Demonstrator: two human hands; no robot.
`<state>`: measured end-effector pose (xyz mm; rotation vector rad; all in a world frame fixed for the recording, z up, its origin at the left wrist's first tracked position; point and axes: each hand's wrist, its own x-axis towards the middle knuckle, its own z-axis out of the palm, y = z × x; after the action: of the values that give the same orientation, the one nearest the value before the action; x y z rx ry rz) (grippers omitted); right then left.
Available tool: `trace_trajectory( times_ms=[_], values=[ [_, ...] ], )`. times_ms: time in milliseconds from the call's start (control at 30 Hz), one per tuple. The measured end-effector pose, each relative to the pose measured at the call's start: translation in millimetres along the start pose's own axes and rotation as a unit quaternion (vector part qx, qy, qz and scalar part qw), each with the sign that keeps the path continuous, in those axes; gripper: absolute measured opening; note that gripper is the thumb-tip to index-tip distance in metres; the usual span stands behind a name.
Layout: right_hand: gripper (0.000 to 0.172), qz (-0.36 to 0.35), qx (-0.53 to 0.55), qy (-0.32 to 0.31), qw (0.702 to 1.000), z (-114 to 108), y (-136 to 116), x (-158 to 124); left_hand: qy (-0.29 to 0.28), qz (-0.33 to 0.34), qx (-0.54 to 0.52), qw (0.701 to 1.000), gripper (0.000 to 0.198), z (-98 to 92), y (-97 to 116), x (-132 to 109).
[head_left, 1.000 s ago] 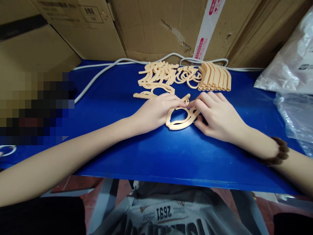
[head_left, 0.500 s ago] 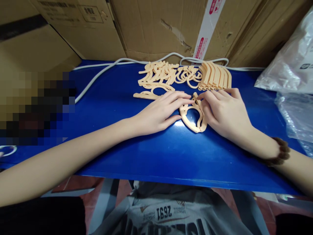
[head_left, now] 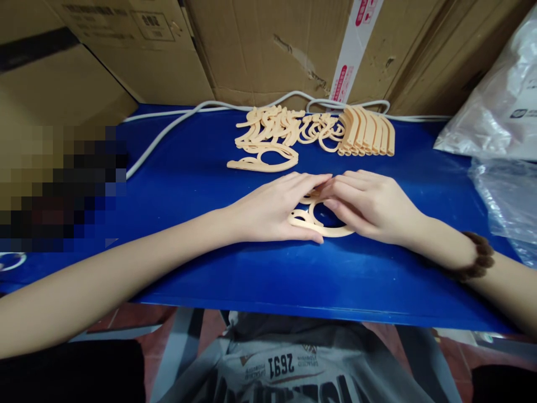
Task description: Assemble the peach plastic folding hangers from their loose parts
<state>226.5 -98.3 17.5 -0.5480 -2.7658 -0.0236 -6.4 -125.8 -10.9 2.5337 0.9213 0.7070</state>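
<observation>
Clearly, the beige looped frame (head_left: 338, 232) lies flat on the blue desk (head_left: 235, 274), on the person's side of the row of curved strips (head_left: 367, 134) and left of it. Its long axis runs sideways, between both hands, neither nearer. The left hand (head_left: 281, 207) holds the left end, thumb along the near edge, fingers beyond; the right hand (head_left: 373, 204) grips the right part, fingers bent narrow.

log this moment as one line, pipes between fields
left hand: holding curved beige piece | right hand: on its right side | behind: more beige parts on blue table
</observation>
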Motion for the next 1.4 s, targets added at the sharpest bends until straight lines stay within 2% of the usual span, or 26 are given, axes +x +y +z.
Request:
trace_trajectory(
  times_ms=[133, 267, 333, 467, 567, 667, 767, 1033, 1267, 1400],
  values=[
    [0.034, 0.084, 0.108, 0.055, 0.989, 0.7, 5.6, 0.0, -0.047, -0.023, 0.046, 0.998, 0.091, -11.7, 1.4, 1.1],
    [0.033, 0.157, 0.139, 0.126, 0.970, 0.8, 11.7, -0.1, -0.081, -0.031, 0.080, 0.993, 0.089, -30.9, -2.6, 2.0],
    [0.031, 0.169, 0.136, 0.133, 0.967, 1.6, 14.0, -0.1, -0.075, -0.034, 0.096, 0.992, 0.087, -42.6, -5.8, 2.9],
    [0.026, 0.172, 0.120, 0.128, 0.969, 4.3, 15.7, 0.0, -0.026, -0.037, 0.146, 0.988, 0.077, -65.9, -18.3, 5.1],
    [0.023, 0.145, 0.099, 0.115, 0.978, 5.8, 15.7, -0.2, -0.040, -0.030, 0.200, 0.978, 0.067, -76.5, -34.3, 5.8],
    [0.021, 0.117, 0.080, 0.099, 0.985, 6.2, 15.6, -0.5, -0.077, -0.059, 0.222, 0.970, 0.062, -79.6, -48.3, 5.4],
    [0.022, 0.102, 0.065, 0.082, 0.989, 6.1, 15.6, -0.8, -0.090, -0.099, 0.214, 0.968, 0.064, -80.4, -53.8, 4.4],
    [0.018, 0.078, 0.040, 0.050, 0.995, 6.5, 16.3, -2.0, -0.061, -0.124, 0.173, 0.975, 0.072, -80.1, -55.0, 3.2],
    [0.018, 0.056, 0.042, 0.039, 0.997, 7.5, 15.3, -1.5, -0.093, -0.170, 0.197, 0.961, 0.084, -78.8, -56.5, 3.1],
    [0.018, 0.052, 0.041, 0.035, 0.997, 7.4, 14.6, -1.1, -0.099, -0.170, 0.220, 0.955, 0.087, -80.2, -56.4, 3.0]
  ],
)
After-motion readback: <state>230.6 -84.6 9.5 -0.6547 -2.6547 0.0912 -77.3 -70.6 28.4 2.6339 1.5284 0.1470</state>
